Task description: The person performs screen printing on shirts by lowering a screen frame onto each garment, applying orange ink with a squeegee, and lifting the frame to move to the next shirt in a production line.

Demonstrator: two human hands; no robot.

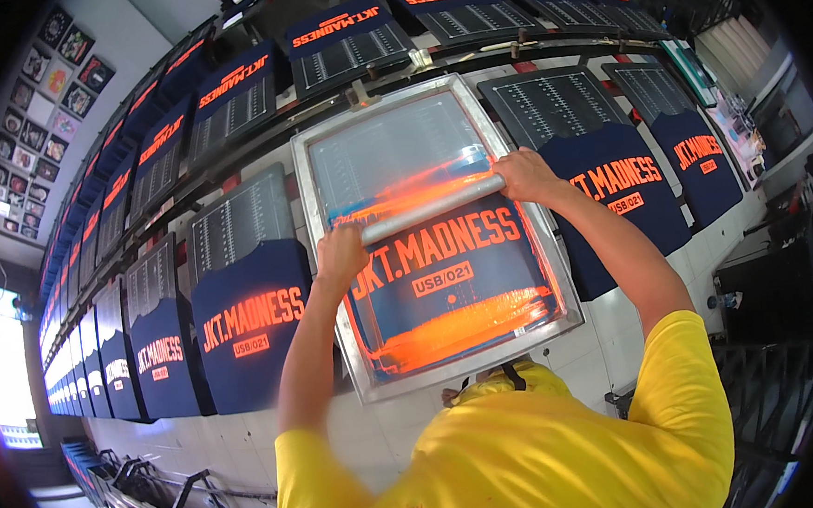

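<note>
My left hand (340, 255) and my right hand (525, 174) are both closed round the ends of a long squeegee (433, 208). The squeegee lies across a metal-framed printing screen (572, 316), a little above its middle and slightly tilted. Bright orange ink (467, 332) forms a thick band near the screen's close edge, and more is smeared just beyond the squeegee. Through the mesh, orange block lettering (448, 247) shows over dark blue fabric. The squeegee's blade is hidden under its handle.
Dark navy shirts with orange lettering lie on rows of boards, including a shirt (251, 324) to the left and another shirt (615, 190) to the right. A far row (347, 34) runs behind a rail. Metal racks (174, 487) stand at the lower left, over pale floor tiles.
</note>
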